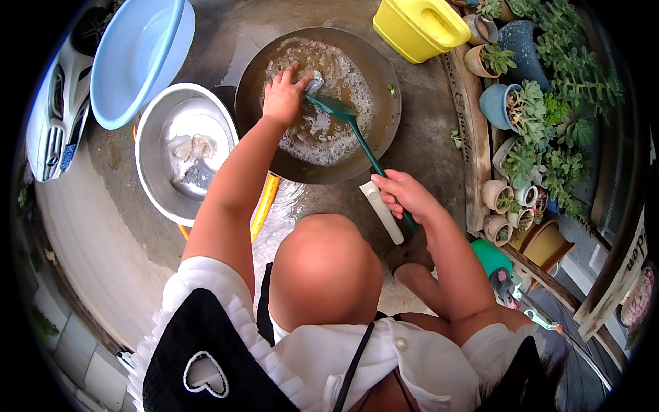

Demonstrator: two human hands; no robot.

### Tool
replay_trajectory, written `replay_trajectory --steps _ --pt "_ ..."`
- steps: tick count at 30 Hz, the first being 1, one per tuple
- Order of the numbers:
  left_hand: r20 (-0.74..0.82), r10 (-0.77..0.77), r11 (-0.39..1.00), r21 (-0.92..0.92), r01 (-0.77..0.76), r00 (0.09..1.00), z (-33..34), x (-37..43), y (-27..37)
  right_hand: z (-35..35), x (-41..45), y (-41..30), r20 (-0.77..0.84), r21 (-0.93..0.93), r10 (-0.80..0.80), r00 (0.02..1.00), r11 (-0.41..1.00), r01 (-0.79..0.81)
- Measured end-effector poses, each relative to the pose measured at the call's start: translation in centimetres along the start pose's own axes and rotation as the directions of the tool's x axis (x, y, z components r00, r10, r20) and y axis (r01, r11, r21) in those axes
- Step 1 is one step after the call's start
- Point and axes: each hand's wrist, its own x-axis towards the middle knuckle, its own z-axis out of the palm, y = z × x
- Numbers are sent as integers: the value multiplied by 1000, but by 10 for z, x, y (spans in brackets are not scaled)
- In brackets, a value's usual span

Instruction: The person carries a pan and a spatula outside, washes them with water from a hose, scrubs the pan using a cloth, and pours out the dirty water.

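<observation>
My left hand (284, 98) is low over soapy, brownish water in a wide metal wok (386, 121). Its fingers rest on a silvery scouring pad (315, 81), partly hidden by the hand, against the blade end of a dark green spatula (332, 106). The spatula slants across the wok's near right rim. My right hand (404, 193) grips its handle outside the wok. Just under that hand lies a long white piece (382, 212) that I cannot identify. Foam rings the water, and a green leaf scrap sticks to the wok's right wall.
Left of the wok stands a metal basin (149, 180) with a wet whitish bundle inside. Behind it leans a light blue plastic tub (170, 67). A yellow container (419, 31) stands beyond the wok. Potted succulents (530, 113) line the right; a yellow hose (266, 203) crosses the wet ground.
</observation>
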Motion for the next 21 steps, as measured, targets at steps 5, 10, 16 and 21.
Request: replay_trajectory --steps 5,10,16,21 --pt "227 -267 801 -488 346 937 9 -20 5 -12 48 7 501 556 -165 850 814 -170" --pt "117 -258 267 -945 187 959 -66 -57 88 11 80 -8 97 696 -309 946 700 157" --pt "-199 244 503 -810 -300 949 -82 -87 89 32 74 -40 109 794 -394 913 587 159" --pt "-261 214 724 -605 -332 941 -44 -50 55 39 57 -36 2 592 -247 969 782 198"
